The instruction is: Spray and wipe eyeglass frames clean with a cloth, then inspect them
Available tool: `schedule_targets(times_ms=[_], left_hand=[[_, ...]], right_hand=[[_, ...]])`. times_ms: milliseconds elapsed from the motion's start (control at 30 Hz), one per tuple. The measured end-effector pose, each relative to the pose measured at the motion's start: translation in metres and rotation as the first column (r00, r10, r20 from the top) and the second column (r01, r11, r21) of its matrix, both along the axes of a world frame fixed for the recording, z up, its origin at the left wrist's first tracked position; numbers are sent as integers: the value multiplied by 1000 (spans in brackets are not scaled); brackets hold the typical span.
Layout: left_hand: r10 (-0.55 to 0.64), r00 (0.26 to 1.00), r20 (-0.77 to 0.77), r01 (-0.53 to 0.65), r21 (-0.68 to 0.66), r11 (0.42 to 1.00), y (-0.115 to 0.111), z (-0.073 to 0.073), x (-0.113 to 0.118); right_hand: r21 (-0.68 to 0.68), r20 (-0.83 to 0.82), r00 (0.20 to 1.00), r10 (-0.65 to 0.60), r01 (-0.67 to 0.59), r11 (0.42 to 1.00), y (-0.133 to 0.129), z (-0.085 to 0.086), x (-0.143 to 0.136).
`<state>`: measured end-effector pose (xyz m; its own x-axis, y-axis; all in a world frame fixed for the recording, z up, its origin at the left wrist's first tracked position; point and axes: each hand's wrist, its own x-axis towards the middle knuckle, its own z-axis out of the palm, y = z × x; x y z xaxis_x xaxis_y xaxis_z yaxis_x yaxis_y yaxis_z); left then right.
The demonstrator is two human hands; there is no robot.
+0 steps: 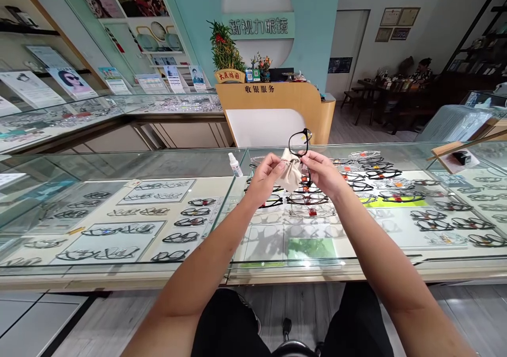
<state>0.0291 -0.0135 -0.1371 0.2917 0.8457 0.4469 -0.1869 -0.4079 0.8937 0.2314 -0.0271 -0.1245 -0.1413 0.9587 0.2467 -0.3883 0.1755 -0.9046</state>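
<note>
A pair of black-framed eyeglasses [298, 143] is held up above the glass counter, one lens rim standing free at the top. My right hand [321, 171] grips the frame from the right, fingers closed near its middle. In my left hand [266, 176] is a beige cleaning cloth [292, 172], pinched between thumb and fingers. The cloth is bunched against the lower part of the glasses and hides the other lens. A small white spray bottle [235, 165] stands upright on the counter, left of my left hand.
Beneath my hands runs a glass display case [261, 267] with several rows of eyeglasses inside. A wooden stand [455, 148] rests on it at the right. Beyond are a wooden cashier desk [322, 116] with a potted plant [224, 50] and, far right, a seated person [423, 74].
</note>
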Motion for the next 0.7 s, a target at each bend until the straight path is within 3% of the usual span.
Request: schedule_targets(times_ms=[167,333,433,533,700], left_hand=[[-6,992,127,15,-76,997,2,0,0],[128,946,297,-59,-229,972,8,7,-6],[179,930,322,-94,-264,960,11,8,-9],[156,936,316,-74,-257,964,11,7,-8],[171,921,351,-83,-253,964,14,4,-8]], right_hand=[[-16,-8,1000,-7,7,1000,0,0,1],[-42,-49,996,-72,70,997,2,2,7],[-58,-77,995,-70,65,996,1,3,9],[-49,-87,995,-57,52,997,-1,5,7],[-17,21,999,-26,26,1000,-2,5,5]])
